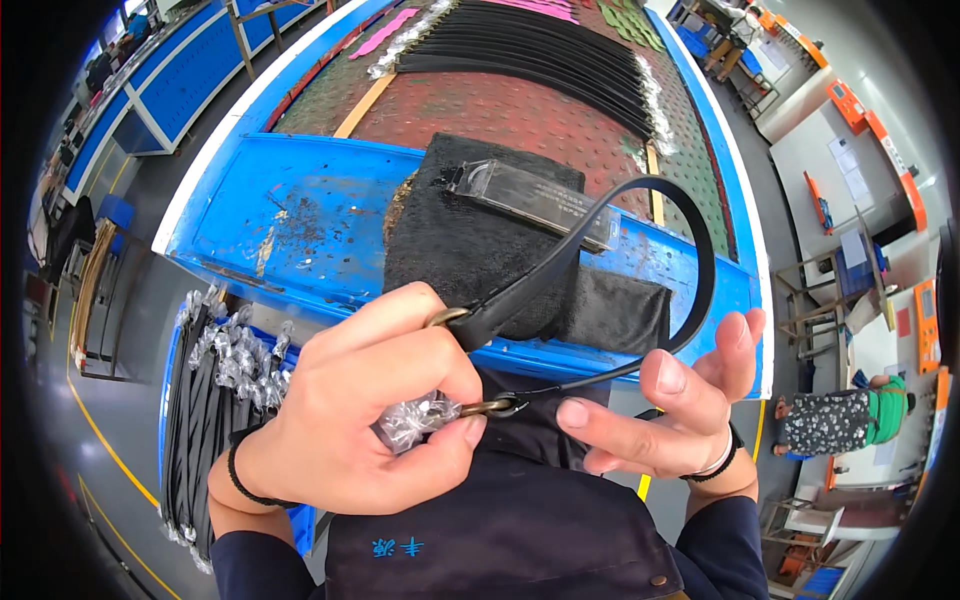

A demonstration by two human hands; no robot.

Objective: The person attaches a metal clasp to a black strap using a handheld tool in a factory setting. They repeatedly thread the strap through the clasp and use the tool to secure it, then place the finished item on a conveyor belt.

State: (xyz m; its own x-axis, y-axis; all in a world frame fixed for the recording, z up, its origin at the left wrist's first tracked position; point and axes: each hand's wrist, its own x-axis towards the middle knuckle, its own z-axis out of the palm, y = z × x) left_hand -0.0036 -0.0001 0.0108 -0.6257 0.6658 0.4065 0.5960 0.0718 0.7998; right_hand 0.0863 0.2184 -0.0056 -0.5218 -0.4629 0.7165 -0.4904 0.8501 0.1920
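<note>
My left hand [375, 400] is closed on a black strap [708, 270], gripping both its ends close together. The strap arches up and to the right in a loop. A brass-coloured clasp [487, 407] at the lower end sits between my thumb and forefinger, and crumpled clear plastic wrap [415, 420] sticks out beside it. Another metal ring shows at the upper end, by my forefinger. Beside the loop's lower right side, my right hand [670, 410] has its fingers spread, with nothing visibly held.
A black cloth [460, 240] with a clear plastic box [545, 200] lies on the blue workbench [320, 200]. Rows of black straps [520, 50] lie farther back. Wrapped straps [195, 430] hang at left. A person in green [885, 415] is at far right.
</note>
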